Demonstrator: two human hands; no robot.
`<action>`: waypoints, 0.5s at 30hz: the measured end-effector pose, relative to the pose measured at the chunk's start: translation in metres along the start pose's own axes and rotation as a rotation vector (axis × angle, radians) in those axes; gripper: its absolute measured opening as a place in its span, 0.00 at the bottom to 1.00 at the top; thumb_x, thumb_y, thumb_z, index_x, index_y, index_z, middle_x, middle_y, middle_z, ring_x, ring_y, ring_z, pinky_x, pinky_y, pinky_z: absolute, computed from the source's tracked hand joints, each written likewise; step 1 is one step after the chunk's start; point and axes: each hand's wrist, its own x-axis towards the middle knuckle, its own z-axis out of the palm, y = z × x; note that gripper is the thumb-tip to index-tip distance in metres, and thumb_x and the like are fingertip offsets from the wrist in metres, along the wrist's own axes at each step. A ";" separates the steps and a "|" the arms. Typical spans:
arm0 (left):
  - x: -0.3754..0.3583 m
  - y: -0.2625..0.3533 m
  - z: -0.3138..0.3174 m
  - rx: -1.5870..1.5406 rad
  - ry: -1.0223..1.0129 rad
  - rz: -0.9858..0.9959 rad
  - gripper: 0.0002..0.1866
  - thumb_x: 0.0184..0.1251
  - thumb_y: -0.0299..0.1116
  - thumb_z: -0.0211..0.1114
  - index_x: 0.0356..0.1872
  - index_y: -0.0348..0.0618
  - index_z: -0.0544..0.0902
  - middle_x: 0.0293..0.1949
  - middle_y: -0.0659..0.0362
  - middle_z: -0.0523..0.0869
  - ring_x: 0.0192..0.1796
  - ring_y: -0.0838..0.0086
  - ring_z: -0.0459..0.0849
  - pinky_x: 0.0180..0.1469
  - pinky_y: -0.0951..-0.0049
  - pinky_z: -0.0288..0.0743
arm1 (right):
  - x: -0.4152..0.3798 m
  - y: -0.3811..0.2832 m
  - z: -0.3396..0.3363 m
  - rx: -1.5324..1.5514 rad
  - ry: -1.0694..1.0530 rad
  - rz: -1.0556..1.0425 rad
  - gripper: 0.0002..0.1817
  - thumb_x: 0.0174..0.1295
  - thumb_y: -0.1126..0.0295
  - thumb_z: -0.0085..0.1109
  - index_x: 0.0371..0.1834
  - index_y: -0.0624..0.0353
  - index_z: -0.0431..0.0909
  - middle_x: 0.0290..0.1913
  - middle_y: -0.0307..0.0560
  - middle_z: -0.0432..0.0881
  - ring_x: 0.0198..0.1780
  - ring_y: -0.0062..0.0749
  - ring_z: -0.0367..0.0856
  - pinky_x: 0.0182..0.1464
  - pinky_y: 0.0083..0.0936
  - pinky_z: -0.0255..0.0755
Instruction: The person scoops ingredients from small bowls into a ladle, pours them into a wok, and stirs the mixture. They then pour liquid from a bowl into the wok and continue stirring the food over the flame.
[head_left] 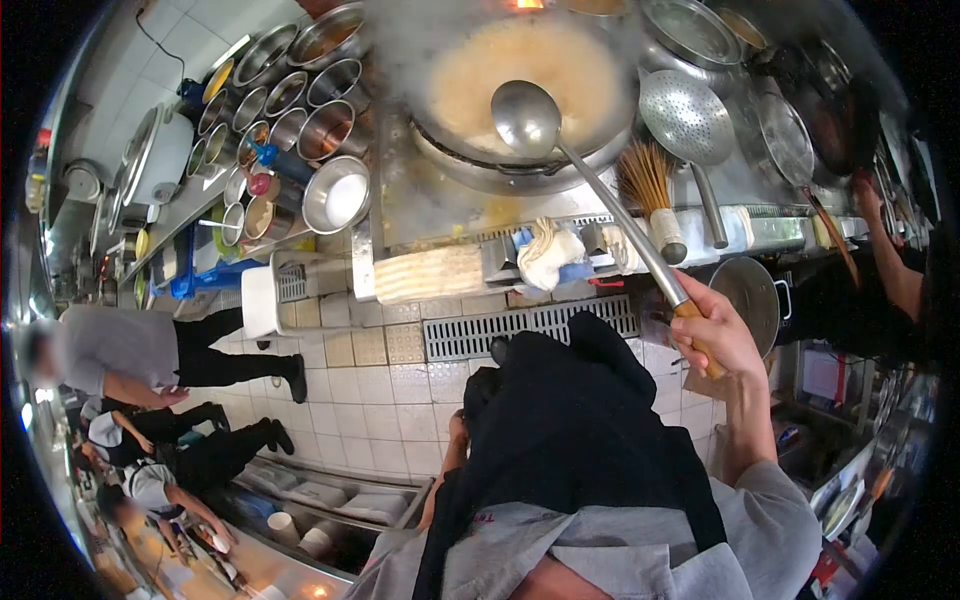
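Note:
My right hand (712,325) is wrapped round the wooden handle of a long metal ladle (527,118). The ladle's bowl is over a large wok (465,170), which holds a pale, steaming liquid (590,75). Low at my left side, partly behind the black apron, is my left hand (459,428); its fingers are too hidden to read. A perforated skimmer (687,117) and a bamboo brush (651,185) lie to the right of the wok. Folded cloths (550,252) rest on the stove's front edge.
Metal pots and a bowl of white contents (337,195) stand left of the wok. A large pot (745,300) is by my right hand. Several people are at the left; a co-worker's arm (895,260) shows at the far right. A floor grate (530,325) lies below the stove.

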 end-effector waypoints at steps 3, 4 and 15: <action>-0.005 0.019 -0.009 0.018 -0.034 0.045 0.17 0.55 0.20 0.57 0.48 0.32 0.81 0.34 0.50 0.86 0.33 0.70 0.84 0.34 0.73 0.77 | 0.007 0.003 -0.003 0.000 -0.015 0.005 0.37 0.56 0.83 0.51 0.72 0.62 0.55 0.21 0.37 0.70 0.10 0.16 0.62 0.11 0.13 0.57; 0.006 0.010 -0.009 0.058 -0.040 0.081 0.18 0.55 0.19 0.56 0.48 0.33 0.81 0.33 0.50 0.86 0.33 0.70 0.84 0.34 0.72 0.77 | 0.010 0.005 -0.005 0.008 -0.020 0.005 0.37 0.56 0.83 0.51 0.72 0.62 0.54 0.20 0.37 0.70 0.10 0.16 0.62 0.11 0.14 0.57; 0.019 -0.013 0.000 0.068 0.029 0.062 0.18 0.54 0.19 0.55 0.48 0.33 0.81 0.35 0.50 0.86 0.36 0.67 0.85 0.37 0.70 0.78 | 0.030 0.006 -0.001 0.175 -0.092 0.054 0.35 0.58 0.82 0.48 0.73 0.60 0.54 0.20 0.37 0.67 0.10 0.16 0.62 0.08 0.15 0.58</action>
